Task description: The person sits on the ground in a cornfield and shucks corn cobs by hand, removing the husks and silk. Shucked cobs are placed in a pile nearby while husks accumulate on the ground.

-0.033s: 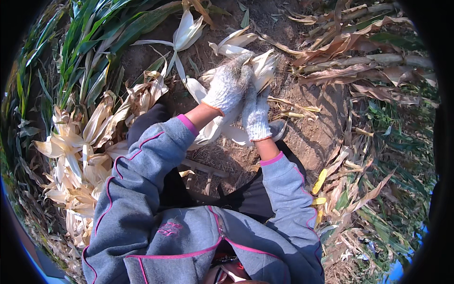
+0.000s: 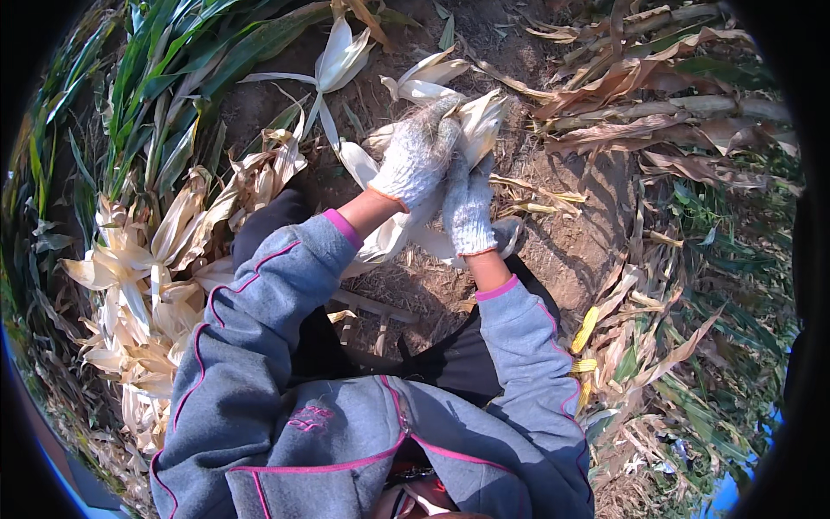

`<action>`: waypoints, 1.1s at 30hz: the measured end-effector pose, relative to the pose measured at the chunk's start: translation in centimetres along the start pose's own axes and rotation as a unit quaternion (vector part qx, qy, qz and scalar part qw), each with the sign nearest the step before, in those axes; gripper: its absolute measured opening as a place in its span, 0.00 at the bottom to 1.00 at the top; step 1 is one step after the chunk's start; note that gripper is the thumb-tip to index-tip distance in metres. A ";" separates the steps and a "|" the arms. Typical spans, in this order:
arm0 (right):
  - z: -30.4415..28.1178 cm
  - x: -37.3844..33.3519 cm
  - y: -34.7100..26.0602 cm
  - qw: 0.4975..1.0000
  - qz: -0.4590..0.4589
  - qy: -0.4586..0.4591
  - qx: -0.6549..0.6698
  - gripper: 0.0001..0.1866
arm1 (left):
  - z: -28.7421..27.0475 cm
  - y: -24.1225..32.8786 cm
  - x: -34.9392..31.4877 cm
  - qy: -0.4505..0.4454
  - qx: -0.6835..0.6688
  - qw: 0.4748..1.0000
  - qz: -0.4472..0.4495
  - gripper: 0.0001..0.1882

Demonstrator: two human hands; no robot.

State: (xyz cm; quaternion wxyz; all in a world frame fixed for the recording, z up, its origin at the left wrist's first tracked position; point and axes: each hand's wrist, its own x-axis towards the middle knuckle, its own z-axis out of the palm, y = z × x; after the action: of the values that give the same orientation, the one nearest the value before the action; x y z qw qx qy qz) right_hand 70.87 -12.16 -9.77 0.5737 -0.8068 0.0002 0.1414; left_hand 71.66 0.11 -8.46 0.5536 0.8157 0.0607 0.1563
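Both my hands wear white knitted gloves with soiled fingers and meet in front of me over a husk-covered ear of corn (image 2: 482, 128). My left hand (image 2: 413, 163) is closed at the ear's left side, where pale brown silk shows by the fingers. Close against it, my right hand (image 2: 467, 186) wraps the ear from below, its fingers partly hidden. The ear's pale, dry husk sticks out past the gloves toward the upper right. Loose pale husk leaves (image 2: 380, 242) lie under my hands and wrists. Just beyond are other husked pieces (image 2: 430, 76).
A heap of dry husks (image 2: 138, 311) lies on the left, with green corn leaves (image 2: 164, 86) behind it. Another pale husk (image 2: 341, 60) rests on the soil ahead. Bare yellow cobs (image 2: 586, 330) sit by my right elbow. Dry stalks (image 2: 692, 108) fill the far right.
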 end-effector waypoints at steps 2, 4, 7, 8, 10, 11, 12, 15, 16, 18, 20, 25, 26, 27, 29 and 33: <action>-0.3 0.5 0.4 0.996 -0.014 0.011 -0.091 0.34 | 0.1 0.2 -0.1 -0.024 -0.091 0.996 0.003 0.20; -0.6 0.7 0.9 0.974 -0.063 0.047 -0.213 0.37 | 0.2 0.1 -0.1 -0.028 -0.157 0.986 0.052 0.23; -0.7 0.7 1.4 0.981 -0.085 0.037 -0.169 0.40 | -0.3 -0.3 0.0 -0.055 -0.090 0.993 0.045 0.19; -0.6 0.6 1.5 0.984 -0.092 0.028 -0.151 0.40 | -0.6 -0.5 0.2 -0.061 0.045 0.996 0.055 0.18; -0.4 0.5 1.8 0.990 -0.090 0.028 -0.108 0.42 | -0.6 -0.5 0.2 -0.013 0.060 0.992 0.110 0.18; -0.3 0.5 1.9 0.990 -0.102 0.030 -0.095 0.44 | -0.6 -0.5 0.1 -0.018 -0.018 0.997 0.069 0.18; -0.2 0.5 1.8 0.991 -0.118 0.035 -0.059 0.44 | -0.6 -0.4 0.2 -0.033 -0.061 0.996 0.053 0.18; -0.4 0.6 1.4 0.996 -0.064 0.041 -0.037 0.41 | -0.9 0.3 0.3 -0.010 -0.021 0.979 0.204 0.18; -0.5 0.7 1.1 0.997 -0.059 0.049 -0.029 0.40 | -1.3 0.4 0.5 -0.003 -0.025 0.968 0.251 0.20; -0.7 0.8 0.5 0.995 -0.060 0.058 -0.059 0.39 | -1.0 1.4 0.1 -0.091 -0.203 0.975 0.026 0.21; -1.0 0.7 0.0 0.994 -0.052 0.044 -0.088 0.40 | -1.2 2.0 0.2 -0.094 -0.287 0.953 -0.022 0.21; -0.8 0.5 -0.1 0.996 -0.037 0.034 -0.070 0.41 | -0.8 2.0 -0.1 -0.060 -0.234 0.969 -0.047 0.18; -0.7 0.5 0.1 0.996 -0.053 0.040 -0.052 0.42 | -0.7 1.7 -0.1 -0.045 -0.220 0.973 -0.053 0.17; -0.6 0.4 0.3 0.999 -0.026 0.024 -0.041 0.40 | -0.4 1.4 -0.1 -0.034 -0.212 0.975 -0.056 0.17; -0.3 0.4 0.9 1.000 0.017 0.000 -0.015 0.36 | -0.1 0.7 -0.1 -0.013 -0.152 0.988 -0.018 0.15; -0.1 0.4 1.6 0.994 0.025 0.018 0.108 0.36 | -0.3 -0.1 0.3 0.039 -0.032 0.997 0.064 0.12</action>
State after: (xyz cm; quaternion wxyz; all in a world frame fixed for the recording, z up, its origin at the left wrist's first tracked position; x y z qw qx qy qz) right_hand 71.06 -12.72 -11.33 0.6534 -0.7425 0.0462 0.1401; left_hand 71.84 0.54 -8.40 0.5659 0.7928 0.0253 0.2247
